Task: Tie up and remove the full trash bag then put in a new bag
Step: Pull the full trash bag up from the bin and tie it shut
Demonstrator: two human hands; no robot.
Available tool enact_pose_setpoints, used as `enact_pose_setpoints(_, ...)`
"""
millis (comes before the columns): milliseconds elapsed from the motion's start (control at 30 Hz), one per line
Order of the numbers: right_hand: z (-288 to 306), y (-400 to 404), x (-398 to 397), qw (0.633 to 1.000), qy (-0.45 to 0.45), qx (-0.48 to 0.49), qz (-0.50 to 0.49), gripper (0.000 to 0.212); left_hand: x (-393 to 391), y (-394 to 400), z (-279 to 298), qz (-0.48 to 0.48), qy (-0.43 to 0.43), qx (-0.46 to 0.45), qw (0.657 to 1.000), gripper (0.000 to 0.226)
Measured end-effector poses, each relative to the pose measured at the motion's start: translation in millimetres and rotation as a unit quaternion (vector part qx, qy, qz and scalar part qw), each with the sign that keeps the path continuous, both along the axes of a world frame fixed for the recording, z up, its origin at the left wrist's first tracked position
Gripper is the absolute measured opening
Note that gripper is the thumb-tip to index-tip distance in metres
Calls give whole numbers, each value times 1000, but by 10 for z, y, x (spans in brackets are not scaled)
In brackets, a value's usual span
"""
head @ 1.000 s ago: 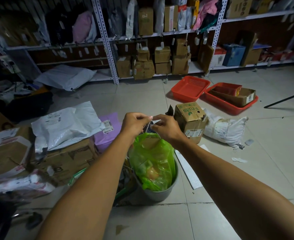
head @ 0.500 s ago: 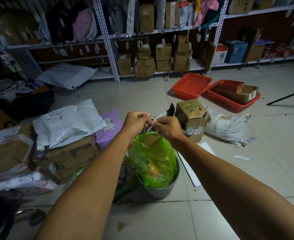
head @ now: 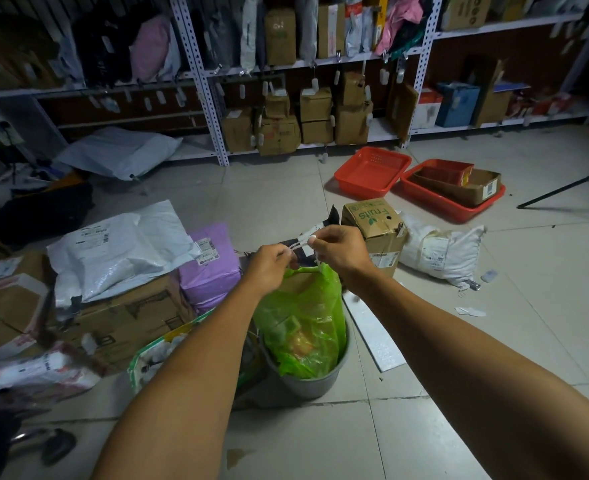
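Both hands are working at the mouth of the bag. The left hand [head: 272, 263] has its fingers curled and pinches pale drawstring strands, and the right hand [head: 338, 249], just to its right and slightly farther off, pinches the other ends between thumb and fingertips. The thin white drawstring [head: 300, 244] runs taut and nearly level between the two hands, left to right, so the pull that closes the knot looks to be sideways, the hands moving apart.

Directly beneath them hangs the green trash bag [head: 303, 323], its gathered neck meeting the right hand's underside. The bag's long axis is upright, with its bulging lower part still seated in the grey bin [head: 315, 386] on the tiled floor [head: 320, 438]. Both hands are about equally close to the neck, the right one touching it.

My reading is that tying is under way and the lift out has not begun; that lift would go straight up along the bag's axis.

Left of the bin lie stacked cardboard and parcels; beyond the hands stands a fruits box [head: 372, 220].
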State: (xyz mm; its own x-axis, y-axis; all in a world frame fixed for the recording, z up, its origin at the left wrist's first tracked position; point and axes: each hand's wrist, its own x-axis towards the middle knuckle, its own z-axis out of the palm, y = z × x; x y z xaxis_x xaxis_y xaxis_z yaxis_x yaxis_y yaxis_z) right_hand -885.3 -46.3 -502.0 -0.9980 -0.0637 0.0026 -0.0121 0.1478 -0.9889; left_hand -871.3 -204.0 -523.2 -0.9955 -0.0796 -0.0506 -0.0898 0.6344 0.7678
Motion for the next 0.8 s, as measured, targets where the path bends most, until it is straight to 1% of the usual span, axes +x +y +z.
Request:
enact_pose_setpoints(33,10,6,-2,1000,-3,16,5,6,-4,3,4,12,6,23,1000,25)
enact_pose_setpoints(100,29,-2,20,999,-5,44,30,12,-25,22,11,35,22,49,998,24)
enact_pose_setpoints(233,60,2,36,989,60,130,39,17,-104,85,-21,59,37,50,996,25)
enact_pose_setpoints(300,62,31,12,985,80,148,44,16,-136,109,-48,23,22,33,999,25)
enact_pose_setpoints(367,57,57,-18,985,75,145,49,17,-150,130,-91,-15,-9,16,1000,26)
enact_pose_setpoints(467,37,79,-51,989,64,120,52,15,-147,141,-148,-45,-61,48,996,33)
enact_pose_setpoints(533,40,77,-61,989,66,114,63,11,-150,117,-181,-74,-78,76,991,30)
enact_pose_setpoints(600,57,60,-70,985,76,129,83,11,-136,96,-183,-109,-73,85,988,26)
enact_pose_setpoints(667,72,17,-72,980,86,147,98,14,-142,76,-218,-129,-50,91,986,26)
enact_pose_setpoints(733,67,-26,-76,981,93,145,91,15,-152,65,-255,-140,-25,70,987,15)
enact_pose_setpoints(800,49,-48,-88,984,93,133,72,14,-149,50,-280,-137,-27,73,988,12)
